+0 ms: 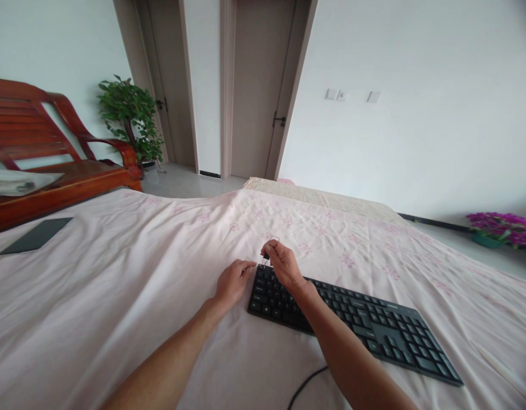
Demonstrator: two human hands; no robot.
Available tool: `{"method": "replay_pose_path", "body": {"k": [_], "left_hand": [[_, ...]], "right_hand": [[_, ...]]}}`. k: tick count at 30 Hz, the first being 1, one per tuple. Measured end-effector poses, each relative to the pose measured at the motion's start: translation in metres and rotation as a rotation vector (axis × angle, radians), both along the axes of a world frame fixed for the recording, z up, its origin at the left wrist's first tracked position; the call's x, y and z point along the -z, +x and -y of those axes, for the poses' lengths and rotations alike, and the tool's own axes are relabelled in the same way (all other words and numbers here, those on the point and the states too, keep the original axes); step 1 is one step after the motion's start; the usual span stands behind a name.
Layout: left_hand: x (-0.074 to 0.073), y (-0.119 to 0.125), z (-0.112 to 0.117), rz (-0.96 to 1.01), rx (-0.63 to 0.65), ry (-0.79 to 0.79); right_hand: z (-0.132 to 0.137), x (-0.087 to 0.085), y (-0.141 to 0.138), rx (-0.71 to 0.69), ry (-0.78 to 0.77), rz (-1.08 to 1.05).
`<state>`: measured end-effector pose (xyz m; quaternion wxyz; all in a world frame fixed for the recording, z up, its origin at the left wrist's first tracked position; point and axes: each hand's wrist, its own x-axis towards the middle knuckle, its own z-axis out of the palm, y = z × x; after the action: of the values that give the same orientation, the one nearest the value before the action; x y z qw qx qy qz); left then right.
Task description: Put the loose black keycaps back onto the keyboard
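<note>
A black keyboard [361, 319] lies slanted on the pale, flower-patterned cloth, its left end nearest my hands. My right hand [283, 263] pinches a small wire keycap puller [266, 257] with a black middle part. One wire loop rises above my fingers, and the lower wires point down at the keys in the upper left corner; whether they grip a key is too small to tell. At that same corner, my left hand [235, 280] is closed, its fingertips against the keyboard's edge. My right hand and forearm cover some keys.
A dark flat rectangular object [36, 236] lies on the cloth [138, 296] at the left. The keyboard's black cable [305, 384] runs toward me. Beyond are a red wooden bench [87, 154], a leafy plant [130, 117], doors and purple flowers [502, 225].
</note>
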<state>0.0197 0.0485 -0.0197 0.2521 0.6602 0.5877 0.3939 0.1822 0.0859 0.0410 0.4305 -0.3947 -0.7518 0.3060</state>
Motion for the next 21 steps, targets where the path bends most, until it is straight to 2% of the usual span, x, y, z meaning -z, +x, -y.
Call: {"method": "replay_pose_path", "body": {"k": [7,13,17,21], "left_hand": [[-0.001,-0.002,-0.006,0.032,0.04,-0.014],[-0.001,-0.003,-0.013,0.015,0.118,0.052],[-0.003,-0.002,-0.02,-0.003,0.15,0.044],[-0.004,-0.003,-0.023,0.024,0.178,0.026]], "right_hand": [[0.0,-0.004,-0.011,-0.079,0.11,0.118],[0.0,0.003,-0.007,-0.021,0.039,0.078],[-0.004,0.006,-0.01,-0.033,0.064,0.089],[-0.002,0.01,-0.009,-0.032,0.014,-0.006]]}}
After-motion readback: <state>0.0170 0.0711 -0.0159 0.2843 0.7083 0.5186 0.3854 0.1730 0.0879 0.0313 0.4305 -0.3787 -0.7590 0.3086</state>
